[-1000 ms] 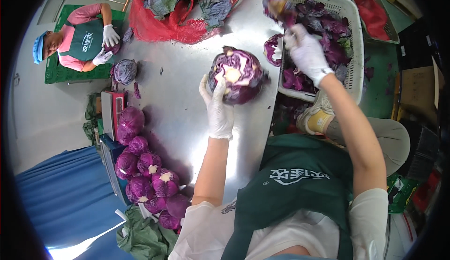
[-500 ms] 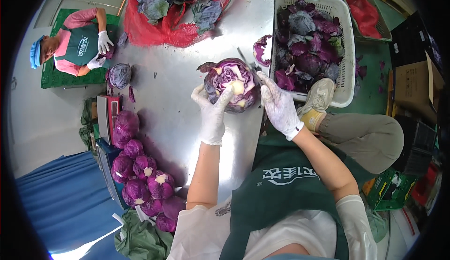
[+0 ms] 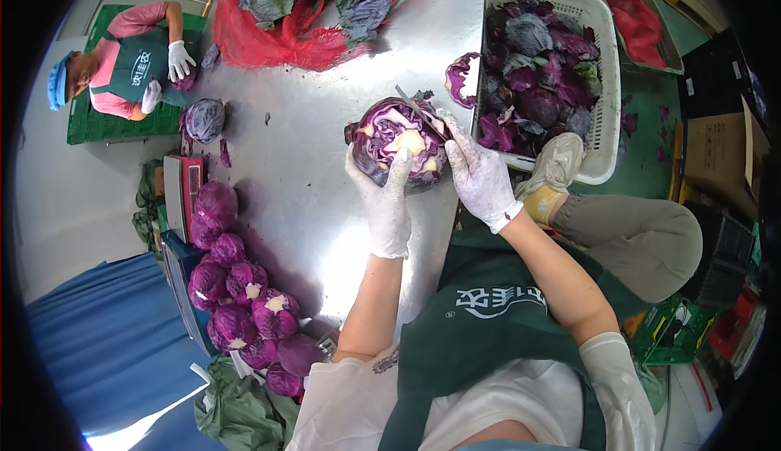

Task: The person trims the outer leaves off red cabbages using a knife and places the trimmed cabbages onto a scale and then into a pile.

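Note:
A red cabbage (image 3: 377, 143), its pale cut core facing up, is held over the metal table. My left hand (image 3: 386, 207) in a white glove grips it from the near side, the thumb lying on the cut face near the core. At the cabbage's right edge, my gloved right hand (image 3: 480, 176) is closed on a knife whose handle is mostly hidden. The narrow knife blade (image 3: 420, 111) lies against the cabbage's upper right side. A trimmed purple leaf (image 3: 456, 87) rests by the table edge just beyond my right hand.
A white crate (image 3: 608, 85) of cabbage leaves stands right of the metal table (image 3: 309, 142). Beyond are cabbages in a red net bag (image 3: 277, 47). Peeled cabbages (image 3: 232, 326) crowd the left, near a scale (image 3: 184, 195). A co-worker (image 3: 134, 65) handles another cabbage at far left.
My right hand has moved left against the cabbage, bringing the knife blade onto its upper right side. The cabbage has turned slightly in my left hand. The co-worker's hands have moved apart.

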`<action>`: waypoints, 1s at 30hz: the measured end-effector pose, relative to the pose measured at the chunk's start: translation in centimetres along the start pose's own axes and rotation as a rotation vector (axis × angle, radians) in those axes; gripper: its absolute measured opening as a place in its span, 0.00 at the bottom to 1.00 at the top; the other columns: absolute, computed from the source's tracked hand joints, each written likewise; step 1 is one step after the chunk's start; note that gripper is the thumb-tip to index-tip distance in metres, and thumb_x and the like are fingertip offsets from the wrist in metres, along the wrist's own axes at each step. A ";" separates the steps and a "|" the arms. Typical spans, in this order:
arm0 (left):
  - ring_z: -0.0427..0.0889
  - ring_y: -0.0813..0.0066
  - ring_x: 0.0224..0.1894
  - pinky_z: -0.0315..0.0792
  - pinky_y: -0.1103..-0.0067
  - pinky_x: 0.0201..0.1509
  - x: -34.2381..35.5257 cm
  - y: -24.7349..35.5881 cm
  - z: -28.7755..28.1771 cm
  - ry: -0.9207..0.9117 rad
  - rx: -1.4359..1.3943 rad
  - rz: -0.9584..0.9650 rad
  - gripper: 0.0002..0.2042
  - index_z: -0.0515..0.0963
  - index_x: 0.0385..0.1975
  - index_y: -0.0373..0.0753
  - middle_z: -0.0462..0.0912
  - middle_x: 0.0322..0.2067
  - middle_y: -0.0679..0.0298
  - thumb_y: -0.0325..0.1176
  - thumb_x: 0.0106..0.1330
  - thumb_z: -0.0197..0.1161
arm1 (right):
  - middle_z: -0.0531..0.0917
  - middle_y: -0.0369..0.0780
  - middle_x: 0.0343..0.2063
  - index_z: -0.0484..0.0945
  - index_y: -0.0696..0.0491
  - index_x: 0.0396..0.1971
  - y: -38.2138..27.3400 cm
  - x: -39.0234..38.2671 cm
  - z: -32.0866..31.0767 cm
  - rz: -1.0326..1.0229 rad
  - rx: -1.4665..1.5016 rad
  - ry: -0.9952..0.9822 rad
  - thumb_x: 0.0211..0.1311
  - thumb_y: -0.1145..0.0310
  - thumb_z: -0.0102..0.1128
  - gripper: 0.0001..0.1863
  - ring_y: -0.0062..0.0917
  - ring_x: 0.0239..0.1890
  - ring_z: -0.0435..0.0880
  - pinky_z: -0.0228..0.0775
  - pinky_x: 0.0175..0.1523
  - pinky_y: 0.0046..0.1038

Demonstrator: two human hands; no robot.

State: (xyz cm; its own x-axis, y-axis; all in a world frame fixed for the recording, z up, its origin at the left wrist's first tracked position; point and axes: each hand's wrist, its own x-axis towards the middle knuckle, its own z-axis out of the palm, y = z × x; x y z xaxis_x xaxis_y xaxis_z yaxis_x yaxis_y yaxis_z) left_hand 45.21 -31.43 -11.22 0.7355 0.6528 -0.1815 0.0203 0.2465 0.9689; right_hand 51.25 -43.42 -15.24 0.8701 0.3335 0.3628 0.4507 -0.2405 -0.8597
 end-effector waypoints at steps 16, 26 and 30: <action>0.67 0.70 0.56 0.64 0.75 0.60 2.4 1.9 -2.0 -0.203 -0.005 -0.129 0.37 0.50 0.63 0.39 0.65 0.55 0.56 0.27 0.56 0.66 | 0.79 0.49 0.20 0.60 0.45 0.62 -0.8 6.7 -4.1 0.096 -0.265 -0.417 0.68 0.51 0.37 0.25 0.43 0.23 0.80 0.73 0.29 0.41; 0.69 0.70 0.54 0.66 0.74 0.58 2.7 2.1 -1.2 -0.240 0.032 -0.132 0.35 0.51 0.62 0.38 0.66 0.54 0.57 0.27 0.57 0.65 | 0.82 0.47 0.25 0.55 0.43 0.64 -0.9 5.3 -2.6 -0.011 -0.346 -0.457 0.68 0.53 0.36 0.26 0.46 0.24 0.80 0.74 0.30 0.44; 0.68 0.69 0.55 0.66 0.74 0.59 2.8 2.0 -1.3 -0.219 0.078 -0.107 0.36 0.52 0.62 0.38 0.65 0.54 0.57 0.27 0.56 0.66 | 0.81 0.48 0.26 0.57 0.39 0.63 0.0 6.1 -1.9 -0.043 -0.329 -0.438 0.68 0.51 0.33 0.25 0.46 0.25 0.80 0.74 0.32 0.44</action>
State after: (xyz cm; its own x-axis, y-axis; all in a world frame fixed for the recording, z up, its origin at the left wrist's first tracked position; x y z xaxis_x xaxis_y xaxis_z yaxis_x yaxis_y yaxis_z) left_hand 46.43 -28.13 -10.04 0.8554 0.4531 -0.2510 0.1515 0.2446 0.9577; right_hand 56.93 -43.19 -12.37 0.7165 0.6810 0.1510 0.5838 -0.4669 -0.6642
